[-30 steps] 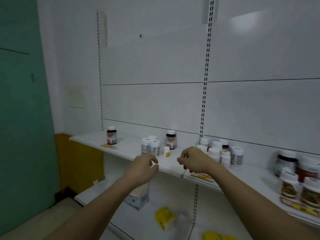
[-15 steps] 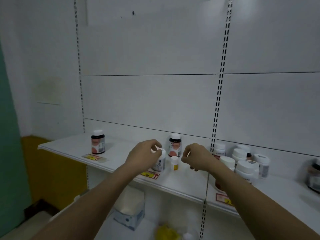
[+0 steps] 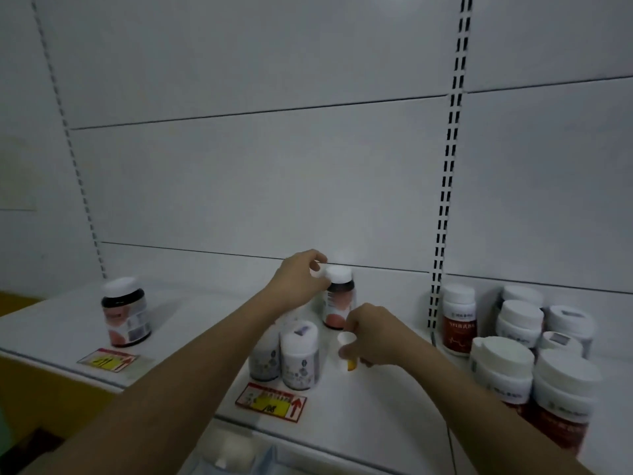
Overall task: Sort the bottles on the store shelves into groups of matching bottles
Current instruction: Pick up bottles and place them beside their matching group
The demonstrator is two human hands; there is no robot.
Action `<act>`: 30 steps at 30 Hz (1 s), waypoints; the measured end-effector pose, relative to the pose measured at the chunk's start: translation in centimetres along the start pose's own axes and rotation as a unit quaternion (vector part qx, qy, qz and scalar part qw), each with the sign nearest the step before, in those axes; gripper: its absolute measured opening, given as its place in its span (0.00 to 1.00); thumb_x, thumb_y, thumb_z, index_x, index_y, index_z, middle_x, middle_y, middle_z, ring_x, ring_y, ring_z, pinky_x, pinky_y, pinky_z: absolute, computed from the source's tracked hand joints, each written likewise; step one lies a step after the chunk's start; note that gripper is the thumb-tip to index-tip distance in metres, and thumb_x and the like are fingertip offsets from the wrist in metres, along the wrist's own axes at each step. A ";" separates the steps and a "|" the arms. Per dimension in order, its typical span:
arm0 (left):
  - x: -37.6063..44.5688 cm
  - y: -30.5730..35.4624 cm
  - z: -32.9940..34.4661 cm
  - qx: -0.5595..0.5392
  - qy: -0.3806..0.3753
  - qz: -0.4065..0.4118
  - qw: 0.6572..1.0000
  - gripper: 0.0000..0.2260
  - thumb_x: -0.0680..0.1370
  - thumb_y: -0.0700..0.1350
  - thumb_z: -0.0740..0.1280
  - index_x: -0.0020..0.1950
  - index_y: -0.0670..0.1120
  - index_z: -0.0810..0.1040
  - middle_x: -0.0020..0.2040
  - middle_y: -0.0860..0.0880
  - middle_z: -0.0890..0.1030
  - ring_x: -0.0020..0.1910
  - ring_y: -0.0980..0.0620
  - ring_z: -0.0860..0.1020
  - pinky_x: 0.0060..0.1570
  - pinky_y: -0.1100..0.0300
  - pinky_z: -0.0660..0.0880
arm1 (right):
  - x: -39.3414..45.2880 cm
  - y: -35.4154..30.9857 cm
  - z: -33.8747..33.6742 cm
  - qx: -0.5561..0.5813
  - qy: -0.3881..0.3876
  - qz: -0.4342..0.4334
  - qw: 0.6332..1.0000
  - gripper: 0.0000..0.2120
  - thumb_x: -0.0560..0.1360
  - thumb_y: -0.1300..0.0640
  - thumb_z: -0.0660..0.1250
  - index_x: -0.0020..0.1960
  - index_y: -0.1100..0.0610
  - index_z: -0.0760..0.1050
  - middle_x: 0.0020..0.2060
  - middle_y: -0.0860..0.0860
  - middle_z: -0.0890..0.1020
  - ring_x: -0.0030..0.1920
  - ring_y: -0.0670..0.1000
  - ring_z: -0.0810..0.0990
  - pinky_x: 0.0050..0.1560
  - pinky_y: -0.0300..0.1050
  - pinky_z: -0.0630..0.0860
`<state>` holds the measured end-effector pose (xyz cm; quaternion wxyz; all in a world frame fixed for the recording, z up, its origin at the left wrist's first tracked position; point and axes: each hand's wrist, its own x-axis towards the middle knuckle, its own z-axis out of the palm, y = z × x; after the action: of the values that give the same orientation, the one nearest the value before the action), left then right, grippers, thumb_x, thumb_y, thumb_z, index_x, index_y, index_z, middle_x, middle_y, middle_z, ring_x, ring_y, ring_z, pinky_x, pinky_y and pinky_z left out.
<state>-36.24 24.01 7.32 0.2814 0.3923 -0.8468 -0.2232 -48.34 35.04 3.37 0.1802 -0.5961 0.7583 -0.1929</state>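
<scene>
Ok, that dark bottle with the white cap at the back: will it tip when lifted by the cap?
Probably stiff: the dark bottle looks rigid. It stands tall and narrow, so a sideways pull may tip it. The left hand grips only its cap, so it might swing.

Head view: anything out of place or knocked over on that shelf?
Nothing spilled or tipped; every bottle stands upright. One oddity: a dark bottle stands alone at the far left, while its lookalike sits mid-shelf, gripped at the cap by the left hand. The right hand holds a small yellow bottle.
</scene>
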 end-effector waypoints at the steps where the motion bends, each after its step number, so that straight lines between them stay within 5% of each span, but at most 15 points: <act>1: 1.1 -0.4 0.3 0.000 -0.014 0.002 1.000 0.21 0.76 0.46 0.71 0.68 0.49 0.72 0.63 0.49 0.76 0.57 0.49 0.77 0.58 0.56 0.74 | 0.5 0.1 -0.2 -0.003 0.005 0.006 1.000 0.19 0.72 0.54 0.74 0.60 0.58 0.75 0.47 0.52 0.79 0.43 0.53 0.82 0.38 0.38 0.80; 5: 4.8 -1.8 1.4 0.004 -0.072 0.022 0.997 0.27 0.74 0.48 0.73 0.71 0.47 0.70 0.66 0.47 0.74 0.59 0.47 0.76 0.61 0.56 0.72 | 2.4 0.6 -1.4 0.019 0.053 0.040 0.998 0.11 0.72 0.55 0.74 0.51 0.57 0.78 0.43 0.53 0.83 0.36 0.49 0.81 0.31 0.36 0.76; 10: 7.4 -3.0 2.1 -0.031 -0.126 0.073 0.989 0.23 0.71 0.47 0.76 0.63 0.44 0.77 0.60 0.46 0.79 0.55 0.49 0.77 0.56 0.55 0.76 | 4.0 0.2 -2.1 0.013 0.087 0.099 0.991 0.10 0.72 0.56 0.75 0.50 0.58 0.80 0.44 0.54 0.84 0.39 0.51 0.84 0.41 0.45 0.84; 17: 9.4 -4.7 1.8 -0.124 -0.148 0.091 0.977 0.23 0.68 0.48 0.78 0.60 0.42 0.78 0.57 0.46 0.80 0.54 0.48 0.79 0.55 0.49 0.79 | 4.4 -1.2 -3.1 0.037 0.154 0.147 0.976 0.14 0.68 0.56 0.78 0.51 0.55 0.78 0.47 0.51 0.80 0.43 0.53 0.82 0.42 0.49 0.84; 20: 9.8 -4.7 -1.0 -0.195 -0.128 0.088 0.968 0.21 0.69 0.46 0.78 0.58 0.42 0.79 0.55 0.45 0.81 0.53 0.47 0.80 0.53 0.48 0.80 | 3.8 -2.2 -4.5 0.054 0.206 0.133 0.968 0.12 0.68 0.57 0.78 0.49 0.56 0.80 0.46 0.52 0.83 0.45 0.54 0.83 0.45 0.50 0.83; 24: 9.0 -4.4 -7.6 -0.235 -0.089 0.103 0.963 0.22 0.69 0.46 0.78 0.60 0.42 0.78 0.55 0.46 0.80 0.52 0.47 0.81 0.53 0.50 0.81 | 2.4 -6.3 -6.5 0.144 0.237 0.067 0.958 0.10 0.71 0.56 0.75 0.52 0.55 0.81 0.47 0.51 0.83 0.46 0.50 0.83 0.42 0.40 0.81; 30: 2.5 -6.3 -16.4 -0.239 -0.027 0.112 0.964 0.17 0.73 0.43 0.75 0.59 0.42 0.78 0.54 0.47 0.80 0.51 0.49 0.81 0.47 0.58 0.81 | 0.6 -14.1 -5.7 0.209 0.197 -0.029 0.957 0.09 0.74 0.56 0.73 0.52 0.56 0.80 0.48 0.53 0.84 0.49 0.53 0.84 0.52 0.49 0.82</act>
<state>-23.47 15.75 16.45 0.3668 0.2104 -0.8147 -0.3968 -39.62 31.89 15.43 0.1420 -0.5169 0.7040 -0.4659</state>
